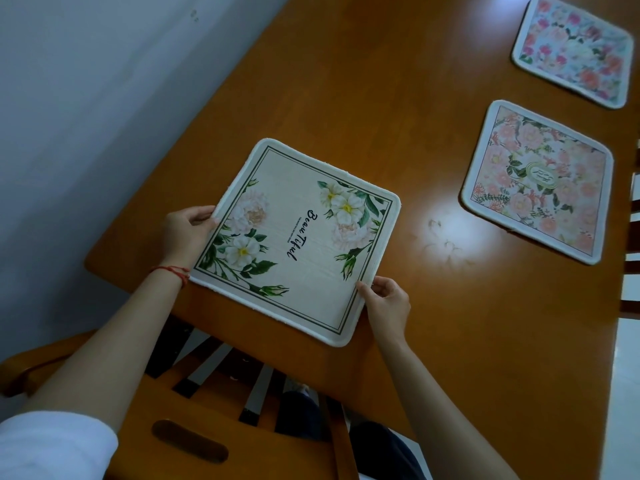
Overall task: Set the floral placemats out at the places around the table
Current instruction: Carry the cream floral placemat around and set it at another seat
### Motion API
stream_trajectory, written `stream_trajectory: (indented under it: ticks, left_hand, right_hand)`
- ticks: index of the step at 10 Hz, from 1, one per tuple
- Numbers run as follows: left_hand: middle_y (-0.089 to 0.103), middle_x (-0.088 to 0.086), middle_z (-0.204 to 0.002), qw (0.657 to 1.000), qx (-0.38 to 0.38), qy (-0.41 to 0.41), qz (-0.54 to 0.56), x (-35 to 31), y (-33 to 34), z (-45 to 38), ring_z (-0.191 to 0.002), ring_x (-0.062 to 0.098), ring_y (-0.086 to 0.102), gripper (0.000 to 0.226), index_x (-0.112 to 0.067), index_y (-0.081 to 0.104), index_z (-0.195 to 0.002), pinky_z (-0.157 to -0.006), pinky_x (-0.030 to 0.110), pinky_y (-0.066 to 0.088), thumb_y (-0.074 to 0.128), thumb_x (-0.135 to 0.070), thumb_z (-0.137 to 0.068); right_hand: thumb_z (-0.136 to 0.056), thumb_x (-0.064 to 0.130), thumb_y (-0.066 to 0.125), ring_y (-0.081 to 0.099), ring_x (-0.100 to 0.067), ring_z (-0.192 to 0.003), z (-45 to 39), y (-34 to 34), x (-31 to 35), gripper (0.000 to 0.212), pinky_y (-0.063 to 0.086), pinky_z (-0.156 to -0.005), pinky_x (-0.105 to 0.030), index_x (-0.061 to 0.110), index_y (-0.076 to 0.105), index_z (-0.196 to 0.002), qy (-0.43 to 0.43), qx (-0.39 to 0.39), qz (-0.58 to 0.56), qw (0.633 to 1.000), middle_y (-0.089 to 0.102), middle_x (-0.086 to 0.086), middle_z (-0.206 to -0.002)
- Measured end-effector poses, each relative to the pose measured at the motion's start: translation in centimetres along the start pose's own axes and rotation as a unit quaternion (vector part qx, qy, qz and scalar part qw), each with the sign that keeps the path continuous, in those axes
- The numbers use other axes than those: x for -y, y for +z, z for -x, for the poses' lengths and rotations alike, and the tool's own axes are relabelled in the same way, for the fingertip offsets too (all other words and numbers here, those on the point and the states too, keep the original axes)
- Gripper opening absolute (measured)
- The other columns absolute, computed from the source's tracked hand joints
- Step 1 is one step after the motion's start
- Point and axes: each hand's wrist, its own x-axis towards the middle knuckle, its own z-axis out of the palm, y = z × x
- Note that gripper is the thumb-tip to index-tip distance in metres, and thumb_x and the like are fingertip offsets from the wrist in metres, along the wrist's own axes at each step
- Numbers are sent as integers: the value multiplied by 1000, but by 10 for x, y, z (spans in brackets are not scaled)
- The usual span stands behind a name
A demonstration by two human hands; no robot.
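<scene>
The cream square fabric placemat with white flowers [294, 237] is being held at two opposite edges. Its left edge is being pinched by the left hand [185, 233], with the thumb on top and the fingers curled under the border. Its near right edge is being pinched in the same way by the right hand [386, 301], close to the corner. A thin red string bracelet [171, 271] is being worn on the left wrist.

The placemat is lying on the near left part of the orange-brown wooden table [450, 323], turned at an angle, and its near corner is reaching over the table edge. Much bare wood is being left open to the right of it and beyond it.

The placemat is showing a white rounded border, a dark thin frame line, green leaves, pale pink blooms and dark script lettering in the middle.

Three placemats are being counted in all. The pink floral square placemat with a small oval label [536, 181] is lying flat further right, well apart from the held one. The pale blue floral square placemat with red and pink flowers [571, 50] is lying beyond it, near the far right corner.

An orange-brown wooden slatted chair [194, 427] is standing below the near table edge, and a second wooden chair [632, 244] is being seen partly at the right side.
</scene>
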Motion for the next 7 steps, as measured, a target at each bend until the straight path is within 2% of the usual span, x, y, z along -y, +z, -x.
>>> stream_trajectory:
  ticks: [1,2,3,4,5,6,7]
  left_hand:
    - [66,16,-111,1000,-4,0,-2,-1,-1,5,-95,22,61,33,0,61,-115,-83,33,51,63,-10,-84]
    - [66,15,-112,1000,-10,9,-3,-1,-3,12,-95,18,60,32,-1,62,-115,-81,29,48,62,-13,-85]
    - [65,17,-112,1000,-13,13,1,-2,-3,20,-98,20,61,32,-1,62,-115,-82,30,49,61,-13,-86]
    - [64,17,-116,1000,-22,14,2,-1,-3,29,-97,16,57,34,0,60,-118,-83,28,47,60,-13,-86]
    - [62,17,-120,1000,-11,17,-17,-1,-5,41,-108,25,59,36,-3,59,-120,-91,39,50,60,-18,-87]
    - [58,16,-127,999,-8,28,-36,-3,-6,54,-118,28,53,39,-3,56,-123,-99,40,44,58,-20,-89]
    - [53,15,-133,997,-10,53,-56,-14,-4,72,-124,26,47,43,-3,50,-129,-101,32,36,54,-24,-92]
  right_hand:
    - [-81,13,67,60,-2,-74,3,-2,0,17,52,-61,-10,8,64,-97,-18,6,13,1000,61,12,-79]
    - [-82,14,66,60,0,-75,5,-4,-3,21,53,-63,-12,7,64,-102,-32,11,35,999,60,14,-80]
    - [-83,15,66,60,-3,-77,9,-7,-6,25,53,-65,-13,6,64,-105,-45,6,44,998,62,10,-82]
    - [-84,18,64,59,-6,-81,13,-11,-6,29,48,-63,-8,7,61,-111,-67,9,68,995,63,4,-90]
    - [-87,18,61,56,-8,-88,18,-14,-5,34,43,-71,-10,6,57,-118,-97,9,114,989,64,-5,-105]
    - [-89,22,58,55,-12,-100,21,-16,0,40,47,-85,-23,6,52,-124,-139,36,185,972,58,-7,-119]
    - [-90,27,55,49,-19,-120,23,-15,9,47,42,-99,-32,8,45,-132,-187,81,258,944,51,-6,-132]
